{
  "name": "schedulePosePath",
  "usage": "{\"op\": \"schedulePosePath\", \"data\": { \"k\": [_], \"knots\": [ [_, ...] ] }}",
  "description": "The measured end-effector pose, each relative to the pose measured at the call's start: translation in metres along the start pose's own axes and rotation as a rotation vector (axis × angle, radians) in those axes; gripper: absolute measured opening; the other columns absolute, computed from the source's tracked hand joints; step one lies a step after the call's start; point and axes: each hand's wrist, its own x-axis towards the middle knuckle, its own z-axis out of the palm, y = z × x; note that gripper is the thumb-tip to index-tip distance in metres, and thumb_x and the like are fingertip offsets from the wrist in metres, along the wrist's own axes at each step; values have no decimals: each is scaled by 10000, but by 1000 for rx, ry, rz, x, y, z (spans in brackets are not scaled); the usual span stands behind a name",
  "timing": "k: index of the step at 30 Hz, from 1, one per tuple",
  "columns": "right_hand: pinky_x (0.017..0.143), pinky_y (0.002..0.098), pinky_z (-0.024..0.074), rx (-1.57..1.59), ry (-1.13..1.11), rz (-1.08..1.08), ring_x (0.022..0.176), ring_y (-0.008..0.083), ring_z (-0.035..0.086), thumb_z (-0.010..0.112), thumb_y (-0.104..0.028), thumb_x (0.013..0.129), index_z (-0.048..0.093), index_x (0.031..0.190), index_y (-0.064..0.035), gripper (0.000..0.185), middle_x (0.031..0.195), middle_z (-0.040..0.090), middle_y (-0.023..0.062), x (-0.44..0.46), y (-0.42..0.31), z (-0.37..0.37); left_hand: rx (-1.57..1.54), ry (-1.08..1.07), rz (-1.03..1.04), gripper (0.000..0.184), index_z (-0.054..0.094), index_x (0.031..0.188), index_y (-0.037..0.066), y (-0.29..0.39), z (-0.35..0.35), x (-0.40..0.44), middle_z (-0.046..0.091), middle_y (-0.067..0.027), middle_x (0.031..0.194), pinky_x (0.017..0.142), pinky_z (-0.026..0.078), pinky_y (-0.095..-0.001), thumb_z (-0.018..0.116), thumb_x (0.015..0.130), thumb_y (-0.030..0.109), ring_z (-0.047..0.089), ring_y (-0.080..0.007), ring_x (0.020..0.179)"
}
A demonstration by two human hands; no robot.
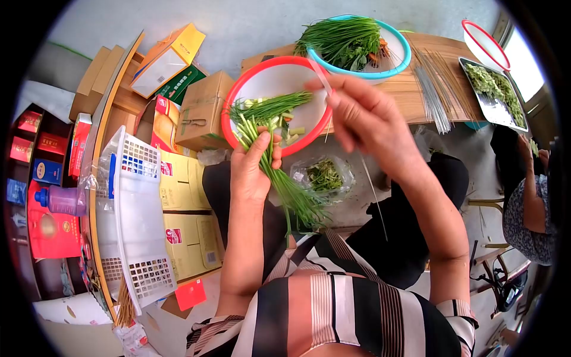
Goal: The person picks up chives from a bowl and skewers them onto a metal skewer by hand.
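A bunch of long green stalks (284,187) is gripped in my left hand (253,166), its leafy ends hanging down toward my lap. Just above it is a red-rimmed white basket (325,122) with cut greens (279,107) and pale pieces inside. My right hand (363,113), somewhat blurred, is raised over the basket's right edge. Its thumb and forefinger pinch a thin pale strip (320,71), which may be a blade; blur hides what it is. Below the basket, a clear plastic bag (324,174) holds green trimmings.
A blue-rimmed basket (397,65) of greens stands on the wooden table (410,98), with thin sticks (437,89) and a tray of vegetables (495,95) to its right. Cardboard boxes (202,110) and a white plastic crate (140,220) are at left. Another person (532,202) sits at far right.
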Motion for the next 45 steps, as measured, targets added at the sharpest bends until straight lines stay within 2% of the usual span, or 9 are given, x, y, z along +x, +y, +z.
{"op": "schedulePosePath", "data": {
  "k": [3, 8, 13, 16, 21, 28, 34, 45],
  "knots": [
    [512, 208, 361, -15, -48, 195, 533, 41, 414, 500, -139, 978, 598, 1164, -18, 243, 595, 445, -42, -18, 43, 4, 21, -10, -10, 194, 592, 1037, 56, -3, 12, -1, 628, -86, 867, 524, 441, -271, 671, 877, 132, 569, -155, 632],
    [488, 211, 340, 100, -76, 281, 521, 41, 400, 512, -151, 982, 605, 1160, -13, 243, 593, 437, -44, -36, 68, -14, 63, -63, -36, 236, 568, 1097, 59, -19, 16, 7, 605, -69, 873, 526, 401, -274, 649, 888, 135, 520, -141, 593],
    [474, 212, 337, 140, -68, 304, 515, 35, 394, 520, -152, 980, 610, 1175, -12, 256, 596, 444, -48, -40, 81, -18, 54, -70, -108, 188, 605, 1033, 49, -30, 31, 10, 636, -74, 841, 518, 409, -259, 670, 875, 128, 537, -132, 590],
    [480, 212, 353, 94, -83, 306, 520, 32, 404, 515, -126, 975, 590, 1218, -10, 279, 611, 469, -44, -40, 84, -20, 95, -117, -96, 199, 614, 1028, 29, -37, 37, 12, 661, -112, 837, 535, 403, -247, 677, 863, 122, 517, -120, 585],
    [485, 217, 376, 101, -87, 331, 519, 34, 416, 501, -80, 963, 575, 1245, -13, 299, 625, 499, -29, -39, 84, -20, 113, -106, -112, 211, 615, 1032, 29, -44, 35, 14, 658, -108, 839, 531, 402, -249, 683, 857, 126, 519, -122, 590],
    [485, 226, 387, 74, -88, 321, 515, 38, 433, 505, -80, 957, 586, 1219, -1, 285, 617, 507, -12, -39, 85, -21, 88, -100, -109, 219, 617, 1035, 17, -43, 33, 17, 646, -94, 828, 524, 400, -257, 683, 855, 124, 518, -122, 585],
    [488, 232, 404, 23, -61, 240, 509, 48, 448, 515, -82, 950, 604, 1183, 3, 263, 630, 533, -3, -36, 85, -10, 85, -92, -112, 253, 619, 1056, 12, -34, 34, 10, 633, -84, 821, 520, 400, -256, 694, 847, 132, 517, -121, 580],
    [493, 222, 399, 37, -73, 319, 537, 32, 440, 500, -69, 936, 576, 1255, -14, 332, 677, 534, -20, -37, 73, -9, 56, -80, -118, 188, 612, 1006, 42, -34, 33, 7, 636, -80, 826, 500, 413, -260, 689, 846, 104, 529, -132, 571]
  ]
}}
